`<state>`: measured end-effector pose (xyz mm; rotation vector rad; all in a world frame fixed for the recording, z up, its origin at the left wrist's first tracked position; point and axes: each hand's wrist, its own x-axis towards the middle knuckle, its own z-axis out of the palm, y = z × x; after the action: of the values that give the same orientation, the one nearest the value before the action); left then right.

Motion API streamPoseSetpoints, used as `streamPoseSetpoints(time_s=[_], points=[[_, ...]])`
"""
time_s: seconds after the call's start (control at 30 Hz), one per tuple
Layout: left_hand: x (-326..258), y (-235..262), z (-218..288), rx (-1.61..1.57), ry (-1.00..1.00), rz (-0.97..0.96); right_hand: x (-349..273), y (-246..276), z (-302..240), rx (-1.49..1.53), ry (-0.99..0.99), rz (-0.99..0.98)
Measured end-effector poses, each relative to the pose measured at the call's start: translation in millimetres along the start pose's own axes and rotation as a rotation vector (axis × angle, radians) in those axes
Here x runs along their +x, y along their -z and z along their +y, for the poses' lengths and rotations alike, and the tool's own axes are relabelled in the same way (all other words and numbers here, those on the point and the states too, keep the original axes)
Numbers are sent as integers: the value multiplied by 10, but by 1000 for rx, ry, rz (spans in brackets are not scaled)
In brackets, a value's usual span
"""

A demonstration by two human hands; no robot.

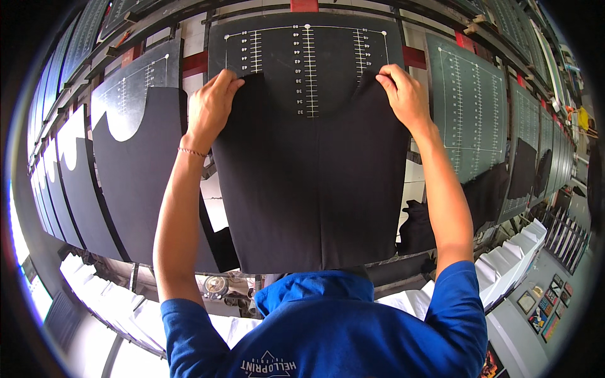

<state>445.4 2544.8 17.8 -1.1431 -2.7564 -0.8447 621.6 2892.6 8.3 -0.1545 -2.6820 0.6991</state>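
A black cut shirt panel (pixel 315 189) with a scooped neckline lies over the dark printing board (pixel 277 44) in front of me, its lower edge hanging close to my body. At the panel's left shoulder corner, my left hand (pixel 214 104) is closed with thumb and fingers pinching the cloth. My right hand (pixel 406 94) grips the right shoulder corner the same way. The two corners are drawn apart, so the neckline curves between them. White ruled scales show on the board above the cloth; the panel hides the board's lower part.
To the left, a board carries a similar dark panel (pixel 138 170) laid smooth, with more beyond it. On the right stands a bare ruled board (pixel 472 107), with crumpled black cloth (pixel 488 192) at its lower edge. Red metal brackets (pixel 414 57) and rails support the boards.
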Motion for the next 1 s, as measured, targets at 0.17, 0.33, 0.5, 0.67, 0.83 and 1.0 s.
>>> streamPoseSetpoints(time_s=[0.17,0.33,0.5,0.67,0.83,1.0], points=[[196,-44,-86,89,13,-60,165,-79,90,-121,78,17],[195,-121,-139,91,17,-88,174,-154,149,-154,97,26],[173,-134,-155,107,-37,-28,191,-191,113,-185,123,53],[98,-21,25,278,-5,47,154,-41,-6,-304,15,78],[-1112,77,219,-127,358,271,-984,311,-291,176,-434,288],[-3362,300,556,-575,951,-145,-3477,516,-664,1073,-1363,-22]])
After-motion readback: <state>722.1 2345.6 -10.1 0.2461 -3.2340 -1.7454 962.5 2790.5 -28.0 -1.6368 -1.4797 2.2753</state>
